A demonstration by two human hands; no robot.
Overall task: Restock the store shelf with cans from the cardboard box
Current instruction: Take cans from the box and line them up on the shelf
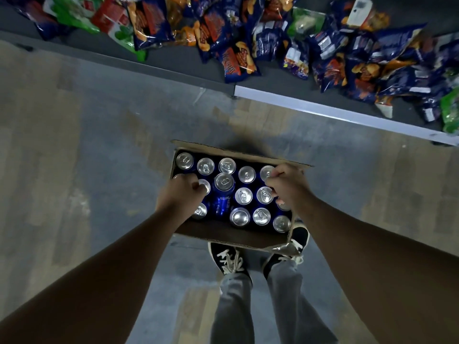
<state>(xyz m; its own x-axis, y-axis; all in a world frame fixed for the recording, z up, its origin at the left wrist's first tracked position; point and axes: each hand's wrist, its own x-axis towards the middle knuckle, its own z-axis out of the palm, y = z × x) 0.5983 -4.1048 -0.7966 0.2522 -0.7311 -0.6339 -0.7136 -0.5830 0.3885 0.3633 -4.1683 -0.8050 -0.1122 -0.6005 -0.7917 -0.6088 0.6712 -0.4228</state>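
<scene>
Two hands in one open cardboard box (224, 235) on the floor (87, 145). Contents: blue cans (246, 174), upright, one raised can (223, 192) at centre. Left hand (178, 194), 9 o'clock side, fingers curled over can tops; right hand (285, 184), 3 o'clock side, likewise; a firm grip cannot be told. Shelf (323, 108) with snack bags (347, 58) at 12 o'clock.

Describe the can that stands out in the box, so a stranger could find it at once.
Find the cardboard box on the floor by the shoes. Among the cans, look between the two hands, in the middle row. The raised can sits higher than its neighbours and tilts, showing its blue side.
</scene>
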